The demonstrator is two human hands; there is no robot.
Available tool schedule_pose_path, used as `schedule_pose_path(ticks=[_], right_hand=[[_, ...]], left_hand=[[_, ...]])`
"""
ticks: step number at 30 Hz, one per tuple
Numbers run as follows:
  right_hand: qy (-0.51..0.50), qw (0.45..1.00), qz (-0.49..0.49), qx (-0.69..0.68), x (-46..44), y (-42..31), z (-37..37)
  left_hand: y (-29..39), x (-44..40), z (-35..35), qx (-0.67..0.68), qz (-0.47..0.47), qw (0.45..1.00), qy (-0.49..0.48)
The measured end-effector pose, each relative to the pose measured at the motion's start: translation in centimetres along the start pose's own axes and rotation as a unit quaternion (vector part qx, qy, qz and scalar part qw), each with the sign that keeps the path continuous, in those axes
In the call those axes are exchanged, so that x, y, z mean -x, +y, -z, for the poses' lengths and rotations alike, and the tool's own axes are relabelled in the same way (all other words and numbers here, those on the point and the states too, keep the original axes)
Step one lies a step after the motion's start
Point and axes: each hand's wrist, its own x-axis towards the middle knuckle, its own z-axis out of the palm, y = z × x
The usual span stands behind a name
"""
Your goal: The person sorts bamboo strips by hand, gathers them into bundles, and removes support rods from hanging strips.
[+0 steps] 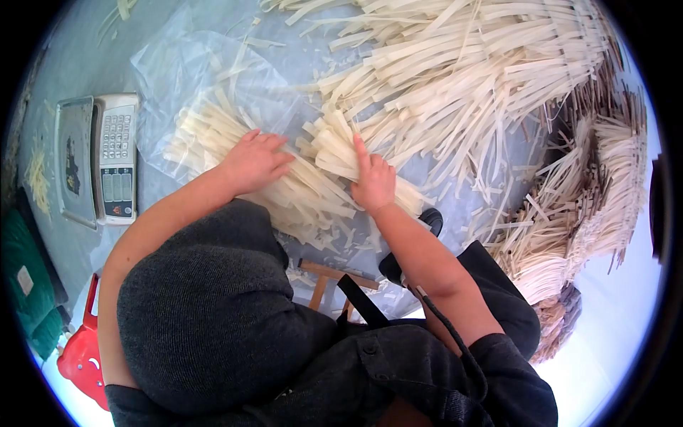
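Note:
A loose pile of pale, flat dried noodles (302,196) lies in front of me. My left hand (256,162) rests palm down on this pile, its fingers a little apart and not wrapped round anything. To its right, a short bundle of noodles (333,146) sits across the pile. Against the bundle's right end is my right hand (373,179), index finger stretched along it and the other fingers curled in; the thumb is hidden. More noodles (210,132) lie on a clear plastic bag (160,85) beyond my left hand.
A digital scale (117,160) with a metal tray stands at the left. Long noodles (455,71) spread over the far right, with thin sticks among them. More hang in a heap (605,178) at the right edge. A red plastic item (85,363) and a wooden stool (331,274) are lower down.

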Motion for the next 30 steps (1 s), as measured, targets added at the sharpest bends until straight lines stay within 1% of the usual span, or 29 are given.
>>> schedule_pose_path(ticks=[2, 4, 5, 6, 7, 8, 9, 10, 11, 12, 13, 14, 15, 17, 18, 20, 21, 23, 24, 26, 27, 29, 30], right_hand=[[-0.004, 1.0, 0.001, -0.004, -0.6, 0.1, 1.2], [-0.078, 0.995, 0.01, -0.056, -1.1, 0.7, 3.1], [-0.079, 0.995, 0.01, -0.055, -1.3, 1.3, 3.9], [-0.087, 0.991, 0.038, -0.099, -1.4, 2.1, 4.7], [-0.095, 0.983, 0.066, -0.142, -1.5, 2.7, 5.6], [-0.096, 0.983, 0.067, -0.142, -1.6, 3.0, 6.8], [-0.114, 0.97, 0.066, -0.205, -1.7, 3.3, 8.1], [-0.132, 0.953, 0.066, -0.267, -1.8, 3.5, 9.4], [-0.131, 0.952, 0.067, -0.267, -1.8, 3.6, 10.8], [-0.124, 0.948, 0.033, -0.293, -1.7, 3.5, 12.0], [-0.117, 0.94, 0.0, -0.319, -1.8, 3.7, 12.6], [-0.122, 0.908, 0.024, -0.4, -2.4, 4.1, 12.4], [-0.124, 0.905, 0.03, -0.405, -2.5, 3.6, 12.3], [-0.179, 0.829, -0.007, -0.529, -2.6, 2.2, 13.4], [-0.18, 0.829, -0.001, -0.53, -2.5, 1.4, 13.2], [-0.194, 0.834, 0.042, -0.515, -2.4, -1.1, 12.6], [-0.195, 0.833, 0.045, -0.515, -2.5, -2.1, 11.9], [-0.18, 0.853, 0.129, -0.472, -2.6, -4.0, 9.5], [-0.18, 0.853, 0.131, -0.473, -2.8, -4.8, 8.8], [-0.252, 0.899, 0.122, -0.338, -3.3, -5.9, 7.8], [-0.251, 0.899, 0.124, -0.338, -3.5, -6.2, 6.9], [-0.281, 0.913, 0.128, -0.267, -3.9, -6.4, 5.5], [-0.283, 0.912, 0.128, -0.268, -4.1, -6.5, 5.4]], left_hand=[[0.0, 0.0, 0.6, 0.06, 0.011, 0.998, 0.005], [-0.4, 0.0, 1.1, 0.07, 0.017, 0.997, 0.008], [-0.6, 0.1, 1.3, 0.08, 0.023, 0.996, 0.012], [-0.7, 0.4, 1.4, 0.081, 0.024, 0.996, 0.012], [-0.9, 0.7, 1.6, 0.057, 0.016, 0.996, 0.074], [-1.0, 0.9, 1.8, 0.032, 0.007, 0.99, 0.136], [-0.8, 1.1, 2.2, 0.032, 0.007, 0.99, 0.136], [-0.6, 1.4, 2.7, 0.041, 0.053, 0.985, 0.159], [-0.4, 1.5, 3.3, 0.049, 0.1, 0.977, 0.183], [-0.4, 1.5, 3.8, 0.047, 0.101, 0.977, 0.182], [-0.5, 1.6, 4.3, 0.074, 0.153, 0.971, 0.168], [-0.8, 2.0, 4.7, 0.1, 0.206, 0.961, 0.153], [-1.2, 2.2, 4.8, 0.094, 0.212, 0.961, 0.153], [-2.5, 1.9, 4.3, 0.216, 0.222, 0.934, 0.179], [-3.1, 1.8, 4.2, 0.214, 0.227, 0.933, 0.181], [-4.0, 1.5, 4.0, 0.334, 0.221, 0.897, 0.189], [-4.2, 1.5, 4.2, 0.333, 0.223, 0.896, 0.191], [-4.3, 1.4, 4.4, 0.501, 0.238, 0.793, 0.252], [-4.2, 1.5, 4.8, 0.5, 0.238, 0.793, 0.253], [-3.8, 1.9, 6.4, 0.525, 0.256, 0.753, 0.304], [-3.5, 2.2, 7.0, 0.524, 0.256, 0.752, 0.306], [-2.5, 3.3, 8.0, 0.373, 0.156, 0.859, 0.314], [-1.8, 4.0, 8.8, 0.373, 0.158, 0.859, 0.313]])
